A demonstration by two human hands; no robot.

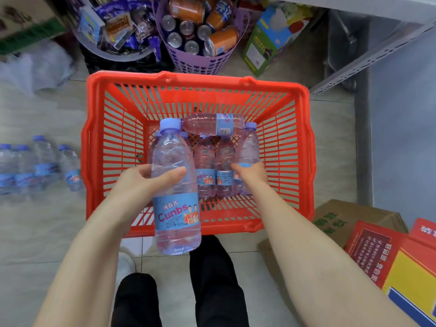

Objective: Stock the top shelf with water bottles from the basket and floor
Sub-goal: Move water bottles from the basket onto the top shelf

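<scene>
A red slatted plastic basket [198,79] sits on the tiled floor, seen from above by a person standing at its near rim. Beyond the basket's far rim stands a purple perforated plastic tub [195,63] packed with drink cans. Left of the basket, a cluster of clear water bottles with blue caps [42,161] rests on the floor. Over the basket's near rim, the person's left hand [144,182] grips a clear plastic water bottle with a blue cap and blue label [175,215], fingers and thumb curled round its upper body. The bottle's long axis runs from near rim to basket centre, cap pointing toward the far wall. Inside the basket, a row of matching bottles [205,166] lies side by side, caps toward the far wall. One more bottle [212,123] lies crosswise, its cap pointing left. The right hand [250,173] wraps round the rightmost bottle of the row [247,147] at its label.
</scene>
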